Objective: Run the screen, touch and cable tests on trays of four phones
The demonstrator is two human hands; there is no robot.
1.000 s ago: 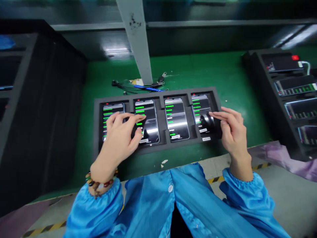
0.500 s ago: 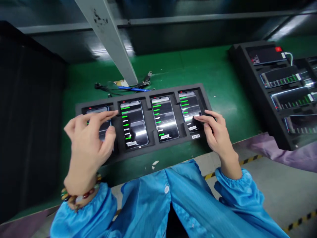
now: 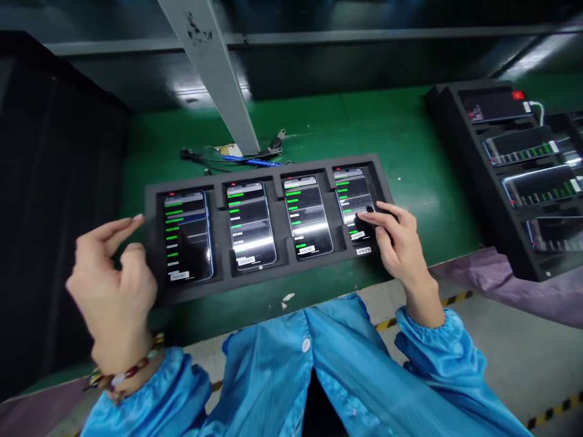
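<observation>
In front of me lies a black foam tray [image 3: 214, 285] with several smartphones in its slots, their dark screens listing green and white lines. My left hand [image 3: 113, 273] is off the tray's left edge, fingers bent forward and thumb apart, holding nothing. Closest to it is the leftmost phone [image 3: 191, 243]. My right hand [image 3: 398, 243] reaches over the rightmost phone [image 3: 350, 197], its index fingertip at the screen and the other fingers loosely apart. Between them sit two middle phones, one on the left [image 3: 252, 221] and one on the right [image 3: 307, 209]. A "0925" label [image 3: 364, 250] marks the tray's front right corner.
A grey post [image 3: 218, 79] rises behind the tray, with black cables [image 3: 195, 156] and a blue pen [image 3: 250, 161] at its foot. Another black tray [image 3: 460, 152] of phones stands right. A dark box [image 3: 50, 212] is at left. Purple cloth [image 3: 505, 273] shows at right.
My left hand has moved left off the leftmost phone, uncovering its screen. My right hand stays over the rightmost phone. The view has shifted slightly.
</observation>
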